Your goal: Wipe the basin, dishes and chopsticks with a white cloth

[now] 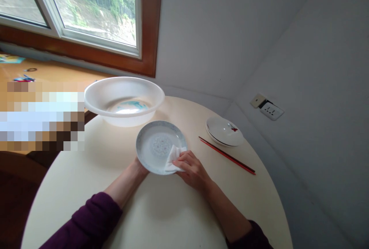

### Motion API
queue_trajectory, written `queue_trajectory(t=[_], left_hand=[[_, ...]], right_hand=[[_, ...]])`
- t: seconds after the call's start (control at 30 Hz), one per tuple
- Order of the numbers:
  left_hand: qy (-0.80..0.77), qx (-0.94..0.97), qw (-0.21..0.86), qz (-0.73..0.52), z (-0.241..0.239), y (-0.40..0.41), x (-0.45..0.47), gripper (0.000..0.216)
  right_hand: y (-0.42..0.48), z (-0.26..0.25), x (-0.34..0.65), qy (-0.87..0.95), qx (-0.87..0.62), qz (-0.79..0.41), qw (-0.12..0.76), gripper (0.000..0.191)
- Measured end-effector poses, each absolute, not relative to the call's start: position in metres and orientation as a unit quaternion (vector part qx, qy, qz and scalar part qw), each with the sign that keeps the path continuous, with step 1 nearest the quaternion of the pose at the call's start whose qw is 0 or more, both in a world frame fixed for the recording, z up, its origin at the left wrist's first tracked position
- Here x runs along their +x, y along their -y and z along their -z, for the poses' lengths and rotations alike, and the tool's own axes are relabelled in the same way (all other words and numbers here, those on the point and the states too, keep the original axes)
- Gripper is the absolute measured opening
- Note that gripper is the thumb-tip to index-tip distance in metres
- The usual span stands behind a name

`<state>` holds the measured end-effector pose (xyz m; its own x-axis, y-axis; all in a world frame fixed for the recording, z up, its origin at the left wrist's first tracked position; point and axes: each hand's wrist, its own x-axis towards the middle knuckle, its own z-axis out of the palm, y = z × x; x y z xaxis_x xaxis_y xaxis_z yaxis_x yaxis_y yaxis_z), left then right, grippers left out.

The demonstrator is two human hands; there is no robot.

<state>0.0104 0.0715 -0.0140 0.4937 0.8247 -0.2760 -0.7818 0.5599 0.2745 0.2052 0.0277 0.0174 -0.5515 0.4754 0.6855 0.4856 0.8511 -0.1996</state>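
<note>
A white plate (152, 145) with a pale blue patterned rim and a flower design in its middle is held up over the table, tilted toward me. My left hand (142, 165) supports it from below at the left; most of its fingers are hidden behind the plate. In my right hand (191, 168) is a folded white paper tissue (174, 158), pressed against the plate's lower right rim with the fingers closed on it.
The round cream table (115, 187) bears a translucent plastic basin (127, 120) at the back left, a white bowl (225, 131) at the right and red-and-black chopsticks (227, 156). A wooden desk (57, 70) adjoins at left. A wall socket (271, 109) is at right.
</note>
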Motion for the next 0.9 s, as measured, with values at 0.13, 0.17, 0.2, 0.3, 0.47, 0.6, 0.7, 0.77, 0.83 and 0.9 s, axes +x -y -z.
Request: queue_trajectory(t=[0.13, 0.17, 0.2, 0.3, 0.47, 0.6, 0.7, 0.77, 0.83, 0.9], left_hand=[[-0.15, 0.067, 0.875, -0.456, 0.001, -0.07, 0.009, 0.039], [-0.147, 0.066, 0.873, -0.46, -0.003, -0.069, 0.01, 0.039], [-0.147, 0.065, 0.871, -0.465, -0.007, -0.067, 0.012, 0.039], [-0.146, 0.067, 0.858, -0.489, -0.019, -0.062, 0.017, 0.036], [-0.139, 0.071, 0.849, -0.505, -0.031, -0.056, 0.02, 0.034], [-0.137, 0.064, 0.85, -0.505, -0.028, -0.056, 0.019, 0.03], [-0.139, 0.06, 0.826, -0.543, -0.024, -0.061, 0.019, 0.029], [-0.147, 0.06, 0.809, -0.566, -0.022, -0.064, 0.02, 0.029], [-0.155, 0.055, 0.801, -0.576, -0.021, -0.066, 0.02, 0.028], [-0.137, 0.059, 0.811, -0.566, -0.022, -0.065, 0.02, 0.033]], right_hand=[[-0.022, -0.017, 0.202, 0.881, -0.296, 0.023, 0.368, 0.011], [-0.021, -0.017, 0.201, 0.88, -0.301, 0.028, 0.367, 0.011], [-0.02, -0.016, 0.2, 0.877, -0.306, 0.032, 0.369, 0.011], [-0.019, -0.016, 0.198, 0.87, -0.319, 0.036, 0.375, 0.011], [-0.017, -0.013, 0.194, 0.863, -0.329, 0.044, 0.38, 0.012], [-0.015, -0.013, 0.191, 0.863, -0.325, 0.051, 0.383, 0.012], [-0.014, -0.013, 0.189, 0.859, -0.333, 0.057, 0.385, 0.012], [-0.014, -0.013, 0.188, 0.851, -0.345, 0.055, 0.393, 0.012], [-0.015, -0.012, 0.188, 0.84, -0.357, 0.043, 0.405, 0.012], [-0.016, -0.011, 0.189, 0.83, -0.371, 0.033, 0.415, 0.012]])
